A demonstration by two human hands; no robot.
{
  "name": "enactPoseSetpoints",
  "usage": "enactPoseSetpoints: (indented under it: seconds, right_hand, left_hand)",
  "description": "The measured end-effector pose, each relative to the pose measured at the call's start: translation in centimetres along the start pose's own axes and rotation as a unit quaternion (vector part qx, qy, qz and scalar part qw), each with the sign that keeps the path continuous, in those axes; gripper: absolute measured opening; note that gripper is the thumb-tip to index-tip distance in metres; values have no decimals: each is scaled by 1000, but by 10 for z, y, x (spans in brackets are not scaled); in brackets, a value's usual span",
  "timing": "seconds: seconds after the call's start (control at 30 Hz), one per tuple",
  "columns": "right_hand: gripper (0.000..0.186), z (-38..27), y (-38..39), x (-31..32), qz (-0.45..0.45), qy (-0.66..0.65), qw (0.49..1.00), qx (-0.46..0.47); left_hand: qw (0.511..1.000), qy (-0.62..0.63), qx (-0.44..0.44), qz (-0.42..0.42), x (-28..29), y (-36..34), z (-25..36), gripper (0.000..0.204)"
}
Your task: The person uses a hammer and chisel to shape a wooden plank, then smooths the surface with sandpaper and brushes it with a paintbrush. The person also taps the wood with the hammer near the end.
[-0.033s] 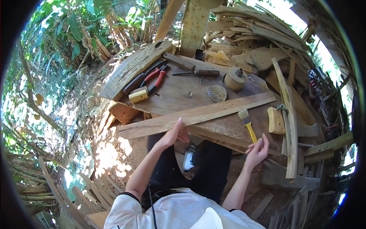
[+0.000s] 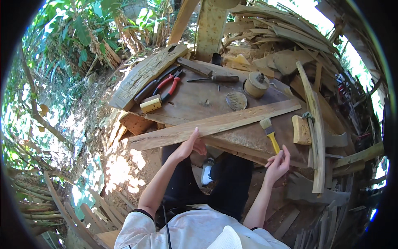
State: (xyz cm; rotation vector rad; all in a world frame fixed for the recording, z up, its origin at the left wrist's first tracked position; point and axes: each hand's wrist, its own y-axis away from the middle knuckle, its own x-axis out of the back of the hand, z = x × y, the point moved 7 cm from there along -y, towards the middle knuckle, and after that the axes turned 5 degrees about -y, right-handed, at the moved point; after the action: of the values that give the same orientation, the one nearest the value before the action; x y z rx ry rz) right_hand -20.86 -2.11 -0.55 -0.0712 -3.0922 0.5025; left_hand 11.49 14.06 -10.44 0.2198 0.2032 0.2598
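A long, flat wooden plank (image 2: 215,123) lies slantwise across the worktable, its left end jutting past the near edge. My left hand (image 2: 191,146) grips that plank from the near side, thumb on top and the other fingers partly hidden below. To the right, my right hand (image 2: 278,164) is closed about the handle end of a paintbrush (image 2: 272,137) with a yellow handle and pale bristles. The bristles point away from me, just short of the plank. Beside the brush sits a yellowish block (image 2: 301,130).
On the brown worktable (image 2: 188,101) are red-and-black pliers (image 2: 169,88), a wood-handled pointed tool (image 2: 224,78), a round lidded pot (image 2: 256,85), a round disc (image 2: 236,101) and a small yellow block (image 2: 151,104). A long stick (image 2: 316,137) stands at the right edge. Wood strips (image 2: 286,31) pile up behind.
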Motion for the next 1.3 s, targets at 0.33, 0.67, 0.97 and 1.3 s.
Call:
enactPoseSetpoints:
  seconds: [0.33, 0.67, 0.97, 1.3]
  right_hand:
    - [22, 49, 86, -26, -122, -57, 985, -112]
    - [17, 62, 113, -51, -217, -81, 960, -159]
    - [18, 54, 104, -8, -204, -53, 965, -155]
    - [18, -13, 30, 123, 45, 178, 977, 107]
  left_hand:
    - [980, -157, -31, -122, 12, 93, 83, 58]
    - [819, -479, -195, 251, 55, 45, 196, 28]
    - [704, -652, -249, 133, -15, -115, 207, 54]
    - [668, -699, -247, 65, -124, -90, 153, 80]
